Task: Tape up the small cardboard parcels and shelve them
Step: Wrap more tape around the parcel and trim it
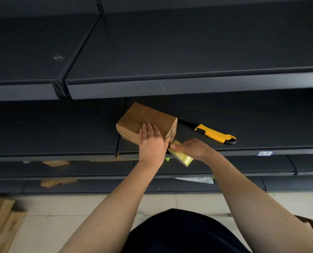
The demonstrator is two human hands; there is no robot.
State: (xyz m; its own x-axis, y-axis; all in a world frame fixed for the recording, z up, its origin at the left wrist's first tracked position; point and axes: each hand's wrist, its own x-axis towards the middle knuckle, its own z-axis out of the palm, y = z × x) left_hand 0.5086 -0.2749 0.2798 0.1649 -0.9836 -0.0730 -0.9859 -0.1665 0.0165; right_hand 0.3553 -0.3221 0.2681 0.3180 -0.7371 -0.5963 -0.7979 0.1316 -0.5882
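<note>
A small brown cardboard parcel (148,117) lies on the dark middle shelf (261,136), with tape strips across its top and near corner. My left hand (152,141) presses flat on the parcel's near top, fingers straight. My right hand (192,148) grips a roll of clear yellowish tape (181,156) just right of the parcel's near corner, and the tape runs from the roll onto that corner.
A yellow and black utility knife (215,133) lies on the same shelf, right of the parcel. Dark shelves run above and below. Flat cardboard pieces (56,163) sit on lower shelves, a white sheet (195,179) too. More cardboard (2,221) stands on the floor at left.
</note>
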